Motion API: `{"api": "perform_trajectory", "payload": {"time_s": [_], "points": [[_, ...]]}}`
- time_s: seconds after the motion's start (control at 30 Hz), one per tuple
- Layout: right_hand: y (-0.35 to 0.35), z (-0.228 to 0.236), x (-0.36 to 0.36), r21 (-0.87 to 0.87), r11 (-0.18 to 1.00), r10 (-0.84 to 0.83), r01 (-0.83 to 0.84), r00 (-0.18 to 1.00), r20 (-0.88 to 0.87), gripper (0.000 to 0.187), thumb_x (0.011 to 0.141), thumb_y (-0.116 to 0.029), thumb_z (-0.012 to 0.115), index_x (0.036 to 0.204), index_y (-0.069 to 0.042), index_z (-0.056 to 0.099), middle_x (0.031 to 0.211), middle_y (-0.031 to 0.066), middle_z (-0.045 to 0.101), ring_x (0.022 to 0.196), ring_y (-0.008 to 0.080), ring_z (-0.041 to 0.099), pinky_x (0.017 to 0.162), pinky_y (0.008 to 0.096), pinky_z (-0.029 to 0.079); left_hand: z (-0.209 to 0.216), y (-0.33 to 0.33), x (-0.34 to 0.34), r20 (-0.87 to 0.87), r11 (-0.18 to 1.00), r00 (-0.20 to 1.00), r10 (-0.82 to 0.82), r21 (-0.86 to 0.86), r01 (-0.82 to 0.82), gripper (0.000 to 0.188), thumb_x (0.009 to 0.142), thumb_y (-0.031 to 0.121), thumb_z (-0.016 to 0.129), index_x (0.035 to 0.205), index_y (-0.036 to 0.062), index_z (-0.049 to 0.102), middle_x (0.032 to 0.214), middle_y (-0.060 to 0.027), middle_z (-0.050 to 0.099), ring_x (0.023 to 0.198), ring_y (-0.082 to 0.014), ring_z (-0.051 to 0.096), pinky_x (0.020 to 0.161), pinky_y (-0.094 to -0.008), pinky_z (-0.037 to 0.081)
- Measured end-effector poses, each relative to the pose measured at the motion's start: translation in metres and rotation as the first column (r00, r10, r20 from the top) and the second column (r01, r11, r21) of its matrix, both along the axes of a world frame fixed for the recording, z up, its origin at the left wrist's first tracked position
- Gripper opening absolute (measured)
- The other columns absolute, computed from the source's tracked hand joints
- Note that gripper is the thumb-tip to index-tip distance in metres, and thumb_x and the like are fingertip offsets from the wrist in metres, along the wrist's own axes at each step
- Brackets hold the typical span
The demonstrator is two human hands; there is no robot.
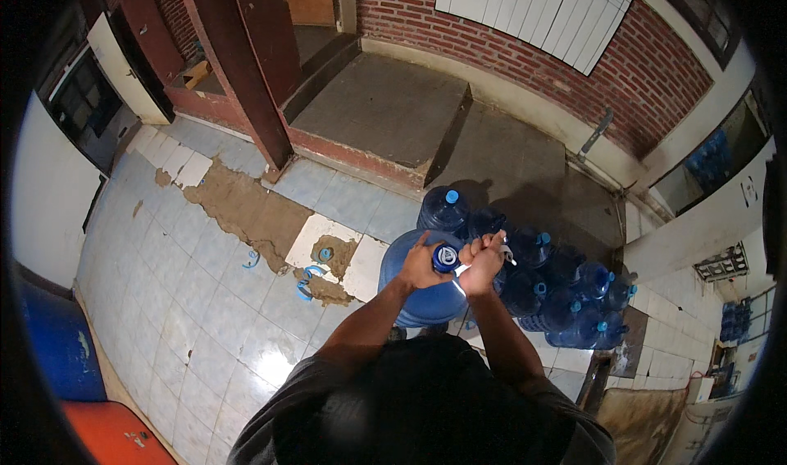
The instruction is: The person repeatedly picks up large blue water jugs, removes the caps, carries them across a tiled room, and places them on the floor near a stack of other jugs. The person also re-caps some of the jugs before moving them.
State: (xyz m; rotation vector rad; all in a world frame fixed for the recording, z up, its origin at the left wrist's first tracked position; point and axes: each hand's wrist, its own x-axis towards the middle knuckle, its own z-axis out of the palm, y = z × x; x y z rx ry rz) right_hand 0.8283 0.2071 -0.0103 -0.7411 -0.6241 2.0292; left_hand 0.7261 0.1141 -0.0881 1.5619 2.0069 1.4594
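Right below me stands a large blue water jug [416, 302], its neck and dark blue cap [446, 257] pointing up at me. My left hand [420, 266] wraps round the neck from the left, thumb and fingers curled beside the cap. On the other side my right hand [483, 266] is closed close to the cap. A small whitish piece [507, 253] shows at its fingers, and a bright, thin edge shows below the palm; what it grips is too small to name.
Several blue water jugs [566, 305] with light blue caps crowd the floor at my right. Curled blue plastic strips [308, 285] lie on the tiled floor to the left, near a broken patch [246, 211]. A raised concrete step [381, 108] lies ahead; blue [61, 342] and orange containers [115, 434] stand far left.
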Motion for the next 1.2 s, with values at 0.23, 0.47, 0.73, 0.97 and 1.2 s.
{"api": "perform_trajectory", "payload": {"time_s": [0.23,0.47,0.73,0.97,1.2], "points": [[0.115,0.182,0.094,0.593,0.801,0.084,0.078,0.967,-0.241,0.034,0.097,-0.03,0.052,0.068,-0.017,0.041,0.055,-0.0053,0.033,0.046,0.0081,0.029,0.045,0.0245,0.026,-0.103,-0.102,-0.055,0.06,0.884,0.922,0.382,-0.313,-0.346,0.05,0.059,0.023,0.078,0.104,0.0082,0.063,0.099,-0.0094,0.07,0.097,-0.0284,0.065,0.115,-0.0524,0.017],[0.054,-0.042,0.004,-0.222,0.967,0.124,-0.122,0.992,-0.006,0.011,0.078,-0.014,0.061,0.073,-0.009,0.053,0.065,0.0039,0.047,0.063,0.0198,0.052,0.061,0.0313,0.044,-0.077,-0.08,-0.063,-0.137,0.917,0.958,0.251,-0.284,-0.281,0.058,0.057,0.021,0.078,0.111,0.0059,0.061,0.101,-0.0119,0.069,0.1,-0.0299,0.064,0.115,-0.0494,0.023],[0.039,-0.113,-0.005,-0.124,0.73,0.651,-0.672,0.628,0.426,0.032,0.084,-0.029,0.06,0.086,0.003,0.063,0.096,0.0173,0.064,0.093,0.0263,0.061,0.076,0.0383,0.049,-0.026,-0.095,-0.067,-0.021,0.927,0.961,0.274,-0.259,-0.27,0.055,0.057,0.021,0.079,0.108,0.0086,0.061,0.097,-0.0121,0.069,0.102,-0.0298,0.063,0.114,-0.0475,0.025],[0.022,-0.203,0.04,-0.029,0.89,0.425,-0.455,0.807,0.41,0.02,0.081,-0.015,0.067,0.068,-0.002,0.061,0.066,0.0083,0.058,0.059,0.0181,0.055,0.058,0.0325,0.045,-0.016,-0.094,-0.045,0.013,0.96,0.984,0.179,-0.22,-0.172,0.05,0.057,0.02,0.078,0.103,0.0083,0.063,0.103,-0.0091,0.067,0.106,-0.0268,0.061,0.116,-0.048,0.02],[-0.017,-0.185,0.146,0.185,0.426,-0.217,-0.885,0.099,0.971,0.028,0.077,-0.02,0.063,0.078,0.007,0.064,0.079,0.0267,0.064,0.073,0.0405,0.064,0.069,0.0472,0.051,0.004,-0.062,0.002,0.067,0.975,0.997,-0.032,-0.218,0.046,0.053,0.057,0.021,0.079,0.105,0.0079,0.062,0.103,-0.0092,0.067,0.105,-0.0272,0.061,0.117,-0.0478,0.018]]}}
